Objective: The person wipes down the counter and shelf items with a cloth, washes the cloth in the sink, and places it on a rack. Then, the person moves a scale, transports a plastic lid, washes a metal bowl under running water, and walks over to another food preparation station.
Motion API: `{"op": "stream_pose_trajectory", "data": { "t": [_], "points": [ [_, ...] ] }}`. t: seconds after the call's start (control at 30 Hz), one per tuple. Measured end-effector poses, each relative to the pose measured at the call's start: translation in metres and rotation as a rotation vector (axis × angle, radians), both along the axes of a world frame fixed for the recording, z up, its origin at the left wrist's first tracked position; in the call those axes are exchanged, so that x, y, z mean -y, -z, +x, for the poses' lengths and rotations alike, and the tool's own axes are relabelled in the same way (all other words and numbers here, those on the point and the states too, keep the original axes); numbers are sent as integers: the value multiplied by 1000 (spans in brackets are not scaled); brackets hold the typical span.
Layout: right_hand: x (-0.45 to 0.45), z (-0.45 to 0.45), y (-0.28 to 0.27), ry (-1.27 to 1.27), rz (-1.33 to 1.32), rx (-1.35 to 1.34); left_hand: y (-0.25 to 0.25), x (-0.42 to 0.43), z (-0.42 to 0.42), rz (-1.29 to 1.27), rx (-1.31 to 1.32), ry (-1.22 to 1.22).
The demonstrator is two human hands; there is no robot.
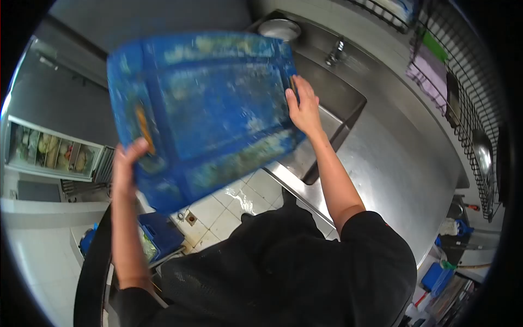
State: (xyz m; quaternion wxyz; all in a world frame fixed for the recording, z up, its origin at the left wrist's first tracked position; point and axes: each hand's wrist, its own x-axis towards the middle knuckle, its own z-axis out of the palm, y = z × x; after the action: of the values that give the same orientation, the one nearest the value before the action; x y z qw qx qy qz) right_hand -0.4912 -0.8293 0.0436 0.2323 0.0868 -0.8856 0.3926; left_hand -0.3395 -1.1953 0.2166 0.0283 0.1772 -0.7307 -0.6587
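As its length is running between left hand (126,166) and right hand (306,109), a blue rectangular panel (218,109) (apparently plastic) is being gripped.

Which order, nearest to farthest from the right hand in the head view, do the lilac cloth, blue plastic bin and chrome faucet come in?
1. Blue plastic bin: touching the right hand, which holds its right side.
2. Chrome faucet: beyond the hand, slightly right, at the sink.
3. Lilac cloth: much farther right.
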Motion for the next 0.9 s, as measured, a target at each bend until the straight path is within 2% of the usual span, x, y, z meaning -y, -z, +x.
{"op": "stream_pose_trajectory", "data": {
  "t": [0.03,0.1,0.17,0.2,0.3,0.37,0.4,0.43,0.47,0.5,0.53,0.57,0.6,0.67,0.7,0.73,0.77,0.83,0.87,0.9],
  "points": [
    [8,0,10,-70,38,68,34,7,22,199,32,-34],
    [33,12,23,-121,234,132,117,19,55,373,131,-107],
    [85,42,-5,-399,272,147,160,11,72,611,174,-149],
    [120,63,-4,-511,284,79,182,10,82,649,192,-157],
    [215,128,-4,-1116,242,53,211,-3,107,721,213,-175],
    [229,151,28,-1333,231,-82,211,-15,113,755,129,-387],
    [204,141,34,-1329,334,30,211,-14,115,739,169,-325],
    [164,115,27,-1219,595,62,213,-10,116,755,238,-266],
    [113,83,43,-961,742,217,218,-9,118,764,232,-278],
    [50,38,80,-738,775,298,222,-8,120,775,218,-292],
    [-18,-7,119,-437,913,500,221,-6,120,776,209,-299],
    [-32,-26,50,67,657,1146,217,-6,121,756,196,-323],
    [-26,-33,52,49,661,1136,214,-12,118,728,183,-353],
    [18,-31,68,-134,654,558,225,0,121,759,213,-338],
    [55,-26,95,-389,547,246,226,3,125,791,248,-299],
    [103,-8,84,-583,485,133,223,3,124,778,249,-307],
    [147,9,83,-761,559,-73,217,0,118,767,227,-329],
    [179,22,68,-1195,398,-151,201,-6,114,674,220,-321],
    [162,8,54,-1073,639,-133,199,-11,115,721,251,-335],
    [140,-11,44,-904,757,37,210,-7,126,702,259,-363]
  ]
}}
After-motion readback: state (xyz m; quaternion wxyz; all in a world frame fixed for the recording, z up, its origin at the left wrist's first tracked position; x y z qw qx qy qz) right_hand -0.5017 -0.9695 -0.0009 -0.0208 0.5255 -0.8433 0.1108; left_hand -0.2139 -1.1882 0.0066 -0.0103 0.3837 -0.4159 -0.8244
